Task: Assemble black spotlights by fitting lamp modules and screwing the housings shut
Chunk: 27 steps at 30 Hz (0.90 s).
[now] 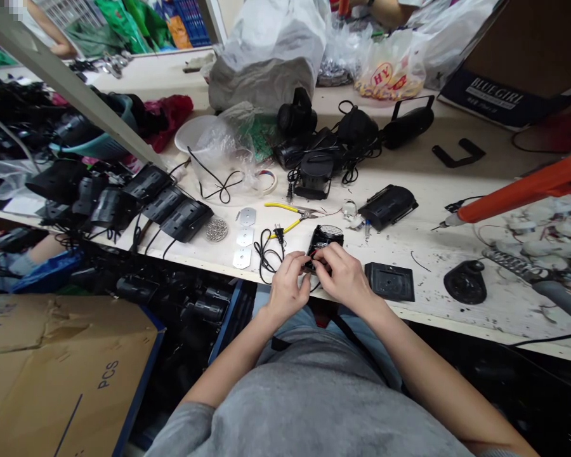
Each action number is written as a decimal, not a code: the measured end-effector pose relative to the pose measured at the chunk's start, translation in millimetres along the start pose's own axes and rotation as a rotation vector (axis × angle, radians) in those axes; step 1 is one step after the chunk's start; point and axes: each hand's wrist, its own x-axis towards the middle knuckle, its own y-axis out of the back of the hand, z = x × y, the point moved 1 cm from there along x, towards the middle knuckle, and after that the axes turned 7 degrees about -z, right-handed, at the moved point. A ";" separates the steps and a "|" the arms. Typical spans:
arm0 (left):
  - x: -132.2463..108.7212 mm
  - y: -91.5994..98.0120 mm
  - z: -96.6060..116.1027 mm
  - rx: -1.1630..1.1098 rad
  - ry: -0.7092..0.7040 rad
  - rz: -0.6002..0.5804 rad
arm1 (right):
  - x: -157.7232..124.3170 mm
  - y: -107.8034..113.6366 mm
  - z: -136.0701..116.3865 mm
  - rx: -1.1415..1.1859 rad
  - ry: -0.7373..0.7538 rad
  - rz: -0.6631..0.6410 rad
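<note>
Both hands meet at the front edge of the white workbench [457,171]. My left hand [289,287] and my right hand [341,274] are closed, pinching at a small black lamp housing [324,239] with red and black wires. What the fingertips grip is partly hidden. A black power cord [266,251] with a plug lies just left of the housing. Yellow-handled pliers [289,216] lie behind it.
Three silver metal plates [244,238] and a pile of small screws [216,230] sit to the left. A black square cover [389,281], a round black base [465,282] and an orange soldering tool [518,190] lie right. Black housings [171,209], plastic bags [266,57], cardboard box [52,368] surround.
</note>
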 end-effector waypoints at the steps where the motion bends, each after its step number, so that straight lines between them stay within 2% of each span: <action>1: 0.6 0.8 -0.7 0.012 -0.018 -0.020 | -0.5 -0.2 -0.1 0.003 0.004 0.004; 7: 7.0 4.9 -1.6 0.092 -0.018 -0.128 | -7.6 -0.8 -0.4 0.030 0.063 0.029; 13: 24.1 7.8 5.9 0.278 0.080 -0.369 | -12.2 -1.9 0.5 0.008 0.102 0.032; 17: 34.8 9.2 10.9 0.322 0.154 -0.473 | -11.3 -0.3 -0.2 -0.018 0.105 0.021; 27: 27.5 9.9 7.5 0.255 0.204 -0.468 | -7.4 -0.5 0.8 -0.103 0.134 -0.093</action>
